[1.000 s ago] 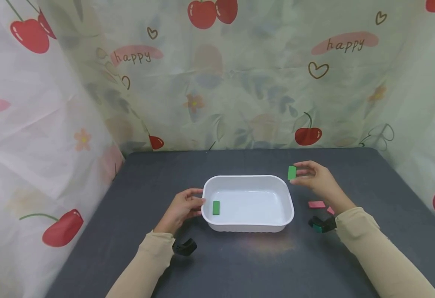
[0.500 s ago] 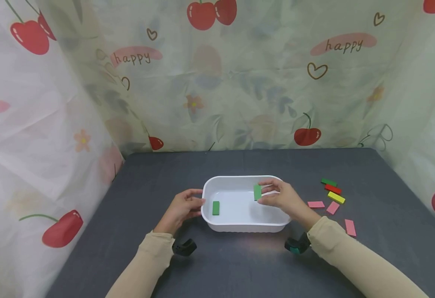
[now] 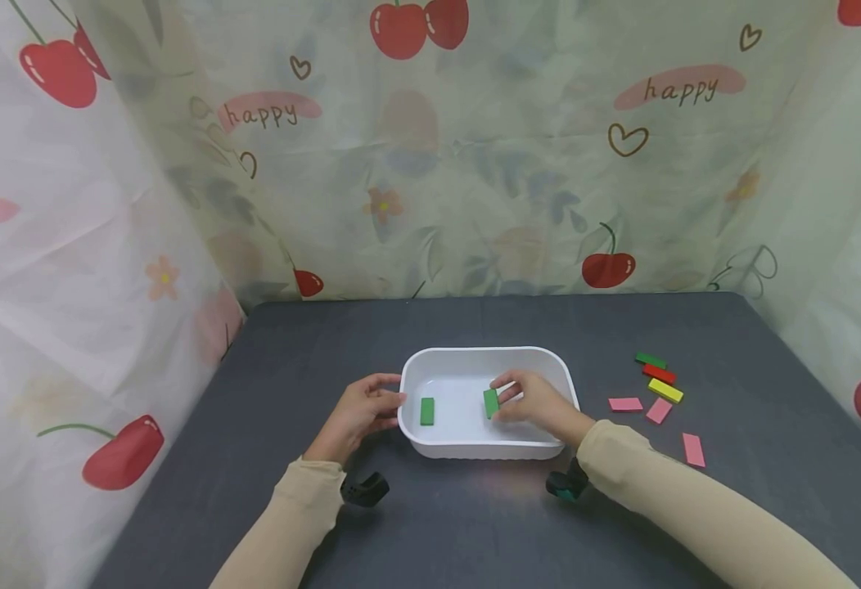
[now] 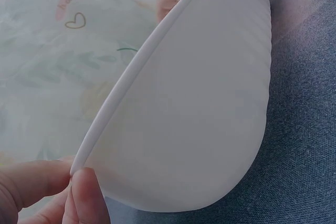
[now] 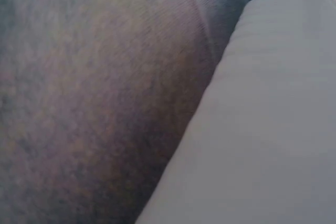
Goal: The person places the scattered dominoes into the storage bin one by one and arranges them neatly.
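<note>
A white plastic basin (image 3: 482, 451) stands on the dark cloth in the head view. My left hand (image 3: 357, 415) pinches its left rim between thumb and fingers, as the left wrist view also shows. Inside the basin, toward the left end, lies a green rectangular block (image 3: 427, 411). My right hand (image 3: 537, 402) reaches over the basin's right side and pinches a second green block (image 3: 490, 404) by its right edge, low in the basin. In the right wrist view the basin's outer wall (image 5: 262, 119) fills the right side, and the right hand's fingers are hidden.
Right of the basin lie several loose blocks: a green one (image 3: 651, 360), a red one (image 3: 659, 374) and a yellow one (image 3: 665, 390) close together, and pink ones (image 3: 625, 404) nearer. A patterned curtain (image 3: 475, 204) hangs behind the table (image 3: 313, 343).
My right hand has carried the green block leftward from beyond the basin's right rim to inside it, and lower. The loose blocks at right have come into view. My left hand has stayed put.
</note>
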Demonstrator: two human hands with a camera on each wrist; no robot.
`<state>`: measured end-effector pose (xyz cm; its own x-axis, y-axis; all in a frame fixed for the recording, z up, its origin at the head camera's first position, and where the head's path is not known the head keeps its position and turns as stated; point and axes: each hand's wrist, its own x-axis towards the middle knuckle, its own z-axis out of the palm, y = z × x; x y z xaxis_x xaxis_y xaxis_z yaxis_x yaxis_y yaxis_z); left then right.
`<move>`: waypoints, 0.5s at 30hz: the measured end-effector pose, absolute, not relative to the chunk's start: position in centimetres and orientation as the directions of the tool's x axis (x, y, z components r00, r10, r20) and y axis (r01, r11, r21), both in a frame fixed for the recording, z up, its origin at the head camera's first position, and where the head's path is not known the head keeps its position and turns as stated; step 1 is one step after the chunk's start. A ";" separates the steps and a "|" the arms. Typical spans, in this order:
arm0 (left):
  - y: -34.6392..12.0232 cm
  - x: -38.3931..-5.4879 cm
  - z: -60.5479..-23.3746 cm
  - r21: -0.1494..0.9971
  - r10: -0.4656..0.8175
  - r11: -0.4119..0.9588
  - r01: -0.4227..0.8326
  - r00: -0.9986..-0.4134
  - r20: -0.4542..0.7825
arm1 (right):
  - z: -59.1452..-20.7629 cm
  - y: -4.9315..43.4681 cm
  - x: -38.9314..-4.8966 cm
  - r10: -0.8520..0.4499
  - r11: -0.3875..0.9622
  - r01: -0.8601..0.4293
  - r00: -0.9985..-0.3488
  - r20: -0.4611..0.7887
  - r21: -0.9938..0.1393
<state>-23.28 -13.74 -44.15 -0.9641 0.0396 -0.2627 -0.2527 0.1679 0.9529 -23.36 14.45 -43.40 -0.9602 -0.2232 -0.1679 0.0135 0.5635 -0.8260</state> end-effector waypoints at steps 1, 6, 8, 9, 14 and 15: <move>-13.7 -23.3 -44.2 0.953 0.039 0.167 -0.253 -0.964 -0.263 | -43.5 14.4 -23.4 -0.224 0.573 0.014 -0.959 -0.174 -0.820; -13.8 -23.2 -44.2 0.955 0.046 0.163 -0.249 -0.965 -0.259 | -43.9 13.9 -23.8 -0.187 0.633 0.038 -0.962 -0.200 -0.773; -13.8 -23.1 -44.2 0.955 0.052 0.162 -0.246 -0.965 -0.258 | -44.0 13.7 -23.8 -0.179 0.650 0.040 -0.963 -0.204 -0.759; -13.8 -23.1 -44.2 0.956 0.056 0.164 -0.242 -0.966 -0.254 | -44.0 13.7 -23.8 -0.177 0.656 0.039 -0.963 -0.204 -0.754; -13.8 -23.1 -44.3 0.954 0.056 0.173 -0.244 -0.965 -0.256 | -44.1 13.6 -23.7 -0.175 0.669 0.025 -0.966 -0.190 -0.742; -13.8 -23.2 -44.3 0.954 0.054 0.172 -0.246 -0.965 -0.258 | -44.2 13.6 -23.7 -0.177 0.671 0.019 -0.967 -0.185 -0.741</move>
